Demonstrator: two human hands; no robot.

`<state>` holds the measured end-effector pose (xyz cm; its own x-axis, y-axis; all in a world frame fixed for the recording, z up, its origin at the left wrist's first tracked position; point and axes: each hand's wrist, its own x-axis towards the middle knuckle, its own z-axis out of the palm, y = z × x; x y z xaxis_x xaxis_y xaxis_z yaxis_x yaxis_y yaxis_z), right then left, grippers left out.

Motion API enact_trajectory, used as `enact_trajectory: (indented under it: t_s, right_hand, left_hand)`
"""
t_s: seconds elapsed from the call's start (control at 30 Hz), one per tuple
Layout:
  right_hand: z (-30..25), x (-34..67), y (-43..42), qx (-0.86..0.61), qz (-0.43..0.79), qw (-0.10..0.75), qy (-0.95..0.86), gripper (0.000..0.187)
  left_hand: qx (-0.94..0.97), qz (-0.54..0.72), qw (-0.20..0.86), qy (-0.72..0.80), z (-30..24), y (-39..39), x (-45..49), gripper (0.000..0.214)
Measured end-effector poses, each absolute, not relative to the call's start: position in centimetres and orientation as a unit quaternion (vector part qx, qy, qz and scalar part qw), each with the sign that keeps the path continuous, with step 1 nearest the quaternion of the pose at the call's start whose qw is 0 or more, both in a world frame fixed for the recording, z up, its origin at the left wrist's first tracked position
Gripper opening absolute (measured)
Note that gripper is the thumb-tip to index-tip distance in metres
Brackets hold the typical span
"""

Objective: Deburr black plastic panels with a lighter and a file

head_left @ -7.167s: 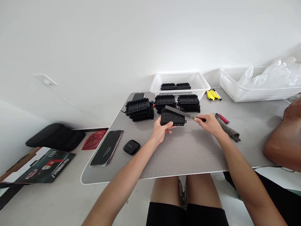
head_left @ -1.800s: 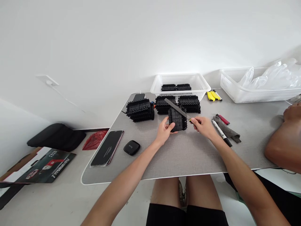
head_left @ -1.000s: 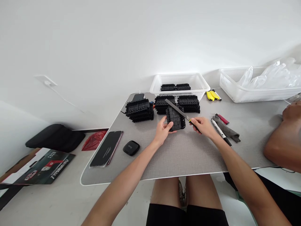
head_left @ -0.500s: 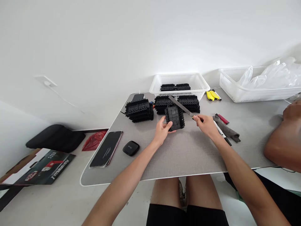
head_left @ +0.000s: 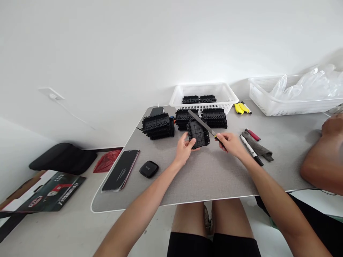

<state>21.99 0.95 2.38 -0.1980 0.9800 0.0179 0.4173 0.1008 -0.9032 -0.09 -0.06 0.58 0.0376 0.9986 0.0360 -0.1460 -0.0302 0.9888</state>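
Note:
My left hand [head_left: 184,147] grips a black ribbed plastic part [head_left: 198,134] by its near left corner and holds it tilted up on the grey table [head_left: 214,175]. My right hand [head_left: 229,143] is closed round the yellow-and-black handle of a flat metal file [head_left: 200,122]. The file's blade lies slantwise across the part's far right edge. Just behind stand three stacks of the same black parts [head_left: 158,125].
A white basket [head_left: 205,96] holding more black parts sits at the back, with a second basket [head_left: 289,103] of clear plastic bags to its right. Yellow tools [head_left: 242,107], a marker [head_left: 250,151], a grey cloth [head_left: 259,148], a phone [head_left: 121,170] and a small black case [head_left: 149,168] lie around. Another person's arm [head_left: 324,160] rests at right.
The file has slid back toward me along the part's edge, and my right hand has moved left with it. Earlier the part lay flat and lengthwise; it now stands turned and tilted.

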Motion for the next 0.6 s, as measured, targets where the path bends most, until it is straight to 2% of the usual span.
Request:
enact_trajectory:
  t_s: [0.1, 0.3, 0.43, 0.6]
  right_hand:
    - [2.43, 21.78, 0.89, -0.518, 0.474, 0.345, -0.623, 0.054]
    - [2.53, 21.84, 0.9, -0.51, 0.495, 0.348, -0.612, 0.056]
    - [2.27, 21.91, 1.04, -0.523, 0.458, 0.342, -0.632, 0.055]
    - [2.24, 22.08, 0.96, -0.547, 0.353, 0.35, -0.674, 0.052]
  left_hand:
    - [0.483, 0.538, 0.53, 0.444, 0.54, -0.06, -0.03, 0.053]
    - [0.482, 0.536, 0.531, 0.446, 0.68, -0.13, -0.05, 0.054]
    - [0.484, 0.535, 0.527, 0.449, 0.59, -0.1, -0.09, 0.054]
    - [0.475, 0.54, 0.537, 0.441, 0.35, 0.11, -0.16, 0.055]
